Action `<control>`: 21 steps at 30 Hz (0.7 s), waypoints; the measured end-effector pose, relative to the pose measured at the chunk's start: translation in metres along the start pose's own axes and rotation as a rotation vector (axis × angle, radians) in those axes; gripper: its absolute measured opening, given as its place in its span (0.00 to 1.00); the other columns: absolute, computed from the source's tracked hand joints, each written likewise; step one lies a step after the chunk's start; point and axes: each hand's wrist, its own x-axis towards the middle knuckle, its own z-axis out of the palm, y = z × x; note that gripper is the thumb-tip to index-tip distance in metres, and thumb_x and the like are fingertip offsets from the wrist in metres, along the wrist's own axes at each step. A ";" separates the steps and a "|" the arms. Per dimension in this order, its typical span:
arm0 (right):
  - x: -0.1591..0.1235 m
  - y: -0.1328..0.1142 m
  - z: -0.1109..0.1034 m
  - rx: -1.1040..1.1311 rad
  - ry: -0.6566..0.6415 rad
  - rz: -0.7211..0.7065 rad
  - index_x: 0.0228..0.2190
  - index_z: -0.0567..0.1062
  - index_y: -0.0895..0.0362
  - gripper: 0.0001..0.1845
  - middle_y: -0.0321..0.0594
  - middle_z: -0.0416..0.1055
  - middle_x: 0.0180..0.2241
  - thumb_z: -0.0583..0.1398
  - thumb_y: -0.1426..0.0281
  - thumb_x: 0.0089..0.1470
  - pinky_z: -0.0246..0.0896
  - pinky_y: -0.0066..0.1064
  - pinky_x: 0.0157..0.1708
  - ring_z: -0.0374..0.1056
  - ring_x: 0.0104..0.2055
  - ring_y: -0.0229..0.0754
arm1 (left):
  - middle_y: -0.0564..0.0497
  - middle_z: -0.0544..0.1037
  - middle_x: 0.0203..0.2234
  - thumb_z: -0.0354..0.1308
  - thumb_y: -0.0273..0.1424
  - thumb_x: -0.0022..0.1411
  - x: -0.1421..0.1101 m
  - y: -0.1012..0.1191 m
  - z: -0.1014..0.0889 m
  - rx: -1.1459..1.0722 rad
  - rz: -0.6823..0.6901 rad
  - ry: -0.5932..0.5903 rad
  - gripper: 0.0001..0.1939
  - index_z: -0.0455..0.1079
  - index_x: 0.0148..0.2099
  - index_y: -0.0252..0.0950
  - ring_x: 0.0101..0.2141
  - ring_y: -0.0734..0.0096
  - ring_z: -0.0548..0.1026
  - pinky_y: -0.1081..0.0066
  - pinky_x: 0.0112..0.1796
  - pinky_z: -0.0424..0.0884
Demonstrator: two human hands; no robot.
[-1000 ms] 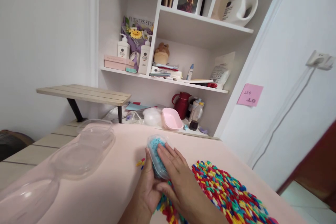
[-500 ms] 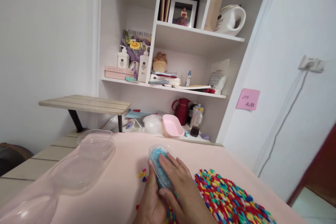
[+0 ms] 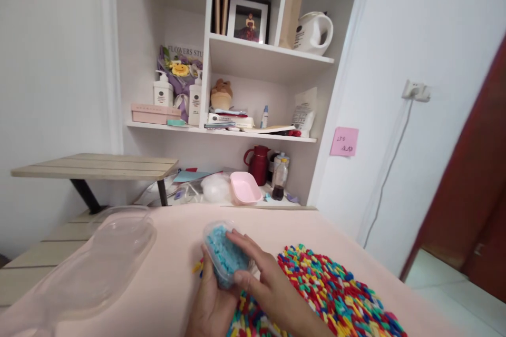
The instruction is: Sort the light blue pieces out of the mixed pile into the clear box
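Observation:
A clear plastic container point(image 3: 221, 268) filled with small light-blue pieces point(image 3: 224, 247) is tilted above the table, its open top facing me. My left hand point(image 3: 211, 295) cups it from below and the left, thumb along its side. My right hand point(image 3: 264, 279) grips its right side, with fingertips on the far right edge over the blue pieces and the thumb at the near end. A large spread of small multicoloured plastic pieces point(image 3: 336, 289) lies to the right and partly under my hands. A few yellow and red pieces point(image 3: 197, 266) show just left of the container.
Clear plastic containers point(image 3: 95, 263) stand along the table's left side. At the back are a pink tray point(image 3: 245, 189), a red jug point(image 3: 259, 165) and a bottle with dark liquid point(image 3: 279, 181). A wooden raised stand point(image 3: 98, 166) is at the left, below the shelves point(image 3: 269, 50).
My right hand has slid right off the top of the container, exposing more of the blue pieces. The container has turned its open top more towards me. The view has shifted right.

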 end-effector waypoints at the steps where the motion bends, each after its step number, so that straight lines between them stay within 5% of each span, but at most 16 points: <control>1: 0.000 -0.001 -0.001 0.046 0.027 -0.006 0.59 0.64 0.46 0.27 0.39 0.57 0.63 0.58 0.60 0.59 0.41 0.48 0.65 0.47 0.67 0.48 | 0.47 0.80 0.46 0.48 0.46 0.66 0.001 0.000 0.000 -0.013 -0.004 -0.004 0.22 0.74 0.52 0.42 0.48 0.66 0.77 0.62 0.56 0.67; 6: 0.002 0.001 0.003 0.095 0.224 -0.039 0.56 0.68 0.48 0.21 0.41 0.66 0.58 0.53 0.62 0.63 0.53 0.42 0.61 0.60 0.61 0.46 | 0.46 0.82 0.43 0.46 0.47 0.66 0.001 0.002 0.002 -0.065 -0.058 -0.052 0.23 0.77 0.47 0.41 0.45 0.66 0.78 0.62 0.52 0.71; 12: 0.012 0.022 -0.005 0.236 0.603 0.111 0.55 0.67 0.51 0.22 0.42 0.75 0.43 0.56 0.60 0.60 0.67 0.38 0.49 0.73 0.45 0.44 | 0.43 0.81 0.43 0.52 0.48 0.62 -0.001 0.005 0.012 -0.051 -0.027 0.049 0.22 0.77 0.46 0.39 0.46 0.58 0.78 0.53 0.49 0.72; 21: 0.019 0.032 -0.028 0.541 0.831 0.300 0.34 0.71 0.57 0.18 0.35 0.71 0.27 0.66 0.59 0.46 0.67 0.27 0.23 0.69 0.29 0.39 | 0.43 0.82 0.42 0.54 0.49 0.60 0.000 0.004 0.014 -0.072 -0.018 0.067 0.23 0.75 0.50 0.42 0.48 0.57 0.77 0.50 0.51 0.70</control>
